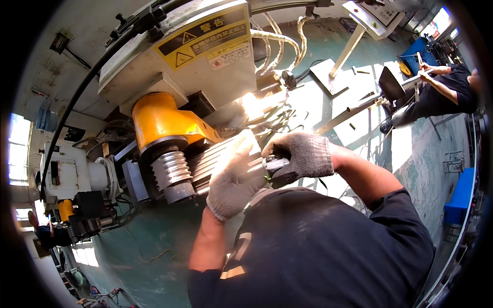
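Note:
Both of my hands wear grey knit work gloves and are close together in front of my chest. My left hand lies against the end of a ribbed metal piece, fingers stretched out and the thumb apart; strong sunlight washes out its fingertips. My right hand is curled round a small silver-grey object with a dark part, just beside my left thumb. Its kind is not clear, as the glove covers much of it. Left of the ribbed piece is an orange machine head with a ringed metal spindle.
A large pale machine housing with a yellow warning label stands ahead. White machinery is at left. At far right another person handles a long bar. A control panel rises on a post; a blue box stands right.

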The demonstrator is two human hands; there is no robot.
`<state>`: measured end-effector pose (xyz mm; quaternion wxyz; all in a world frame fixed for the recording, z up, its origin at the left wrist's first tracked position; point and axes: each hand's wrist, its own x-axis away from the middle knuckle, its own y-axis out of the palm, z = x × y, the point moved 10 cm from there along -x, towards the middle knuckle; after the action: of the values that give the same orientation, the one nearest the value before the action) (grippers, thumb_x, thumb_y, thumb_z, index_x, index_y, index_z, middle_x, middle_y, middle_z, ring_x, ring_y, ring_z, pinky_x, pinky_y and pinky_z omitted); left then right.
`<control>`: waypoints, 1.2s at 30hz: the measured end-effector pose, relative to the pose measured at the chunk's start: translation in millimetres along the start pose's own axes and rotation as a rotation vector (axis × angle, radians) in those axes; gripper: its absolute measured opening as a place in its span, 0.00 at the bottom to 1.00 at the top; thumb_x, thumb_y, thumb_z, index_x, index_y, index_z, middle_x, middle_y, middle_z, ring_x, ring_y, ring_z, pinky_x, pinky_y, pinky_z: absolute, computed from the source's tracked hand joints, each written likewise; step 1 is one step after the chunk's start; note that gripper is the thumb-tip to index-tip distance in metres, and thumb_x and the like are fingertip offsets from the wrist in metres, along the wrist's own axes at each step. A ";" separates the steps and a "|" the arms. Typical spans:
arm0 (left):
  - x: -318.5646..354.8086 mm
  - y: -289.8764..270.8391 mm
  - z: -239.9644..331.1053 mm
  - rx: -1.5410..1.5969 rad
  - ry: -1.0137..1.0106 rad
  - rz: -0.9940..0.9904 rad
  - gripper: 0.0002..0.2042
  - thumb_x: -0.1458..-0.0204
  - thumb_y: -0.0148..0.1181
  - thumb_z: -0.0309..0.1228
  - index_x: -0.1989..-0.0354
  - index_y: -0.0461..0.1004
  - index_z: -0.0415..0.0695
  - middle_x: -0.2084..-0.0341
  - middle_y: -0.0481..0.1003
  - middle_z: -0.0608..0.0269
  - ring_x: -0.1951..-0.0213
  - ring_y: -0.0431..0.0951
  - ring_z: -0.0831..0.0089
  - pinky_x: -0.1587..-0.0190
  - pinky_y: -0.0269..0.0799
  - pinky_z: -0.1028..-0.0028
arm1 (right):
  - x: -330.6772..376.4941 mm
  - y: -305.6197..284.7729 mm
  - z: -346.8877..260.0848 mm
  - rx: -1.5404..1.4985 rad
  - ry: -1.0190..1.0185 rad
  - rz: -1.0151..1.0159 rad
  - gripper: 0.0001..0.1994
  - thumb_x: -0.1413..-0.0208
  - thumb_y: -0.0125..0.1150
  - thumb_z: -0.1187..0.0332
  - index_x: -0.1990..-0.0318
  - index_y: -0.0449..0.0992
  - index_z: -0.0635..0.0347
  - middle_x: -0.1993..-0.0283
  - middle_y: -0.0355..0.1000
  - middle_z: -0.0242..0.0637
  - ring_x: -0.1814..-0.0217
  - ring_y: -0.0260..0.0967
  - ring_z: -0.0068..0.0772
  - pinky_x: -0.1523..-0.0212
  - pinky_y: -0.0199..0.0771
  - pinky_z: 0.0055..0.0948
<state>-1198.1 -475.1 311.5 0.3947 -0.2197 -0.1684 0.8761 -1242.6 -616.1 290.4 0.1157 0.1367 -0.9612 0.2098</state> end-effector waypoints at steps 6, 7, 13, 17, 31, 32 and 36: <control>31.7 100.7 10.4 0.182 0.032 -0.214 0.36 0.51 0.73 0.23 0.29 0.69 0.36 0.30 0.69 0.39 0.33 0.74 0.45 0.32 0.71 0.59 | 58.3 57.4 74.7 -0.407 0.167 -0.058 0.23 0.47 0.76 0.66 0.43 0.82 0.65 0.49 0.84 0.39 0.45 0.79 0.24 0.43 0.77 0.29; 36.4 108.3 9.8 0.139 0.002 -0.243 0.35 0.52 0.75 0.24 0.32 0.72 0.36 0.32 0.71 0.37 0.34 0.75 0.46 0.33 0.73 0.60 | 66.2 61.8 82.0 -0.433 0.168 -0.056 0.23 0.46 0.76 0.65 0.44 0.83 0.64 0.50 0.84 0.39 0.45 0.79 0.24 0.42 0.77 0.29; 63.6 106.8 29.8 -0.188 0.094 0.128 0.24 0.63 0.82 0.22 0.55 0.77 0.38 0.46 0.80 0.44 0.47 0.84 0.52 0.46 0.81 0.62 | 107.7 99.6 115.8 -0.900 0.398 0.339 0.27 0.47 0.78 0.54 0.50 0.81 0.68 0.62 0.81 0.37 0.68 0.76 0.23 0.68 0.75 0.24; 82.5 122.8 0.1 -0.029 -0.146 0.152 0.18 0.58 0.75 0.20 0.56 0.80 0.40 0.47 0.81 0.46 0.47 0.83 0.54 0.47 0.80 0.62 | 124.0 96.5 119.2 -0.861 0.409 0.488 0.22 0.48 0.79 0.54 0.57 0.82 0.64 0.63 0.82 0.36 0.68 0.77 0.24 0.66 0.80 0.27; 112.7 67.0 -39.2 -0.336 -0.225 -0.489 0.22 0.47 0.71 0.43 0.45 0.82 0.51 0.58 0.82 0.53 0.54 0.84 0.52 0.51 0.80 0.58 | 56.3 176.9 101.4 -0.257 0.358 0.745 0.16 0.53 0.78 0.59 0.66 0.82 0.63 0.69 0.81 0.38 0.70 0.78 0.26 0.67 0.81 0.31; 120.6 62.5 -47.4 -0.343 -0.234 -0.495 0.22 0.47 0.71 0.46 0.45 0.82 0.52 0.58 0.83 0.54 0.54 0.84 0.52 0.51 0.80 0.58 | 48.9 185.3 106.0 -0.260 0.403 0.709 0.16 0.53 0.78 0.59 0.66 0.83 0.63 0.69 0.81 0.38 0.70 0.78 0.26 0.66 0.81 0.31; 132.8 37.8 -56.4 -0.472 -0.360 -0.592 0.21 0.47 0.71 0.46 0.50 0.83 0.47 0.57 0.83 0.51 0.53 0.84 0.50 0.50 0.80 0.57 | 74.5 194.4 86.4 -0.616 0.359 0.786 0.13 0.45 0.75 0.62 0.64 0.81 0.64 0.70 0.81 0.38 0.70 0.79 0.28 0.67 0.81 0.31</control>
<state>-1270.9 -390.5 212.5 0.5327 -0.0893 -0.4866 0.6866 -1387.1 -499.6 162.5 0.2257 -0.3123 -0.9221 -0.0346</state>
